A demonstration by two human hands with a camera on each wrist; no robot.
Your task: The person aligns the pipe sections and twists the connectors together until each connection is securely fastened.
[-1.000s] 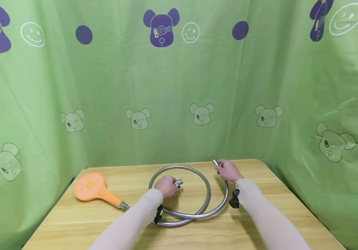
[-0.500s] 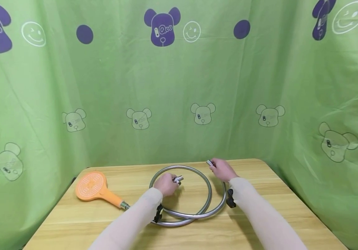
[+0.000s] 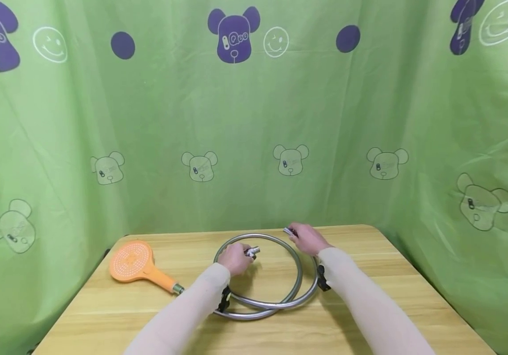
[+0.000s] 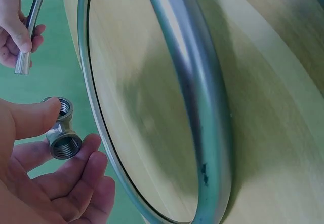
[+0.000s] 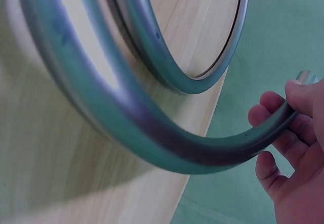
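Over the hose loop, my left hand (image 3: pixel 234 259) pinches a small metal tee fitting (image 4: pixel 65 144) between thumb and fingers. In the left wrist view, two of the fitting's threaded openings face the camera. My right hand (image 3: pixel 309 240) grips the silver shower hose (image 3: pixel 245 316) just behind its end, and the metal end piece (image 3: pixel 288 230) points left toward the fitting, a short gap away. The hose lies coiled on the table and crosses itself near the front. Its other end joins an orange shower head (image 3: pixel 131 261) lying at the left.
The wooden table (image 3: pixel 280 335) has a back edge just beyond my hands. A green curtain (image 3: pixel 245 197) with printed bears hangs behind it and on both sides. A black wrist strap (image 3: pixel 322 278) sits on my right sleeve, close to the hose.
My right hand has moved left with the hose end, nearer to the fitting, and the right side of the hose has shifted inward. My left hand keeps the fitting at almost the same place.
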